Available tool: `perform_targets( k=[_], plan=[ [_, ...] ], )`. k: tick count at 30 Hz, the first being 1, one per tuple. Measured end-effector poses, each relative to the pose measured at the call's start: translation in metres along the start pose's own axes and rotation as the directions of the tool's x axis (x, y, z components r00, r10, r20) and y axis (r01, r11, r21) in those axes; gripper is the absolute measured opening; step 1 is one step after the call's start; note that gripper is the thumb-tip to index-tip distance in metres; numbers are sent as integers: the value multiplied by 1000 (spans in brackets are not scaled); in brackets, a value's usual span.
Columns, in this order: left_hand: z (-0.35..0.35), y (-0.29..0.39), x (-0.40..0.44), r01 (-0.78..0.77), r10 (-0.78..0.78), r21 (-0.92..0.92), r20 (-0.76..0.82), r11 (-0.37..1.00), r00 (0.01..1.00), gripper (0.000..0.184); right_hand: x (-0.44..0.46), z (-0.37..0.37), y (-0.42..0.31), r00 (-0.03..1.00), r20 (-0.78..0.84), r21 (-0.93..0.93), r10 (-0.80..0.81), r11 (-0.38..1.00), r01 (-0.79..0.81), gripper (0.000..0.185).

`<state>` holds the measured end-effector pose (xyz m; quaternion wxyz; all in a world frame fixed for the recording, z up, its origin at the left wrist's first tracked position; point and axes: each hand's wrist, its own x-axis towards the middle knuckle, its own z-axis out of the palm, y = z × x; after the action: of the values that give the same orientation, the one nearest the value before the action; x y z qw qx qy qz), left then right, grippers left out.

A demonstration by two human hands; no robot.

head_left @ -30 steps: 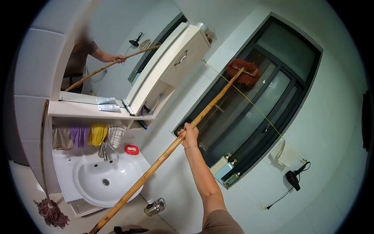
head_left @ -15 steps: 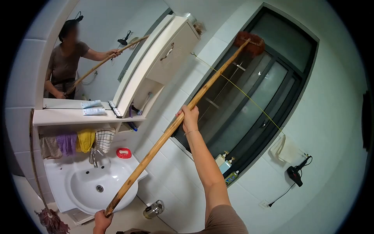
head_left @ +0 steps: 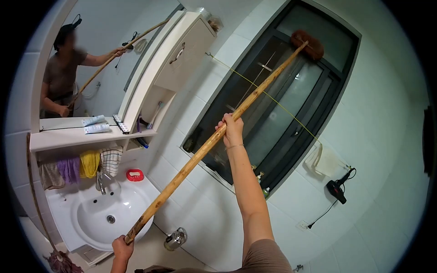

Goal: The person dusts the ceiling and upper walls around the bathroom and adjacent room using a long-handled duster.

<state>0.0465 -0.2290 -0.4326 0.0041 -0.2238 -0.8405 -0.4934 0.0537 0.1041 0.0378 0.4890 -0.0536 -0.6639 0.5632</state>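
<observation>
A long wooden pole (head_left: 191,164) slants from the lower left up to the window (head_left: 291,109). Its reddish-brown mop head (head_left: 307,44) is at the upper part of the window, against or close to the glass. My left hand (head_left: 122,248) grips the pole's dark lower end, in front of the sink's edge. Farther up, near the middle of the pole, my right hand (head_left: 232,129) is wrapped round it, with the arm stretched out. A thin yellow cord (head_left: 284,107) runs across the window, beside the pole.
At the left are a white sink (head_left: 109,218), hanging cloths (head_left: 90,164), a mirror cabinet (head_left: 182,54) and another mop (head_left: 61,262). A metal flask (head_left: 175,239) stands on the floor. A hair dryer (head_left: 337,189) and a white cloth (head_left: 321,161) hang at the right. Bottles line the sill.
The mop head has moved up and to the right across the window. My left hand, out of view at first, has come into view on the pole's lower end. The camera view has shifted.
</observation>
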Motion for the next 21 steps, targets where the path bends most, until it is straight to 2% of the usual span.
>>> perform_targets(
  k=[4,5,7,8,10,14,17,18,20,21],
  plan=[
    [-13,-20,-28,-20,18,56,34,998,999,23,-30,-9,5,999,-33,-82,15,996,-18,16],
    [-17,-29,-36,-26,24,55,33,998,999,23,-38,-10,12,999,17,-35,31,999,-30,23],
    [-29,-53,-56,100,-101,40,29,994,994,23,-67,-3,22,995,25,-11,96,995,-96,22],
    [-39,-67,-66,100,-102,42,30,994,994,23,-82,1,28,990,40,10,133,991,-134,22],
    [-59,-97,-85,246,-240,8,260,969,935,26,-112,6,46,980,37,24,193,981,-194,22],
    [-68,-167,-131,240,-260,133,166,962,951,27,-175,10,71,957,84,48,279,958,-283,19],
    [-72,-184,-147,208,-228,212,73,955,971,27,-192,12,67,948,85,65,306,948,-311,17],
    [-79,-176,-140,208,-228,215,75,954,971,27,-195,12,65,951,80,80,299,949,-305,15],
    [-94,-146,-116,231,-291,238,256,943,922,29,-181,6,54,968,50,77,245,966,-248,12],
    [-82,-137,-109,263,-312,266,161,927,936,30,-168,3,46,982,26,71,186,980,-187,10]
  ],
)
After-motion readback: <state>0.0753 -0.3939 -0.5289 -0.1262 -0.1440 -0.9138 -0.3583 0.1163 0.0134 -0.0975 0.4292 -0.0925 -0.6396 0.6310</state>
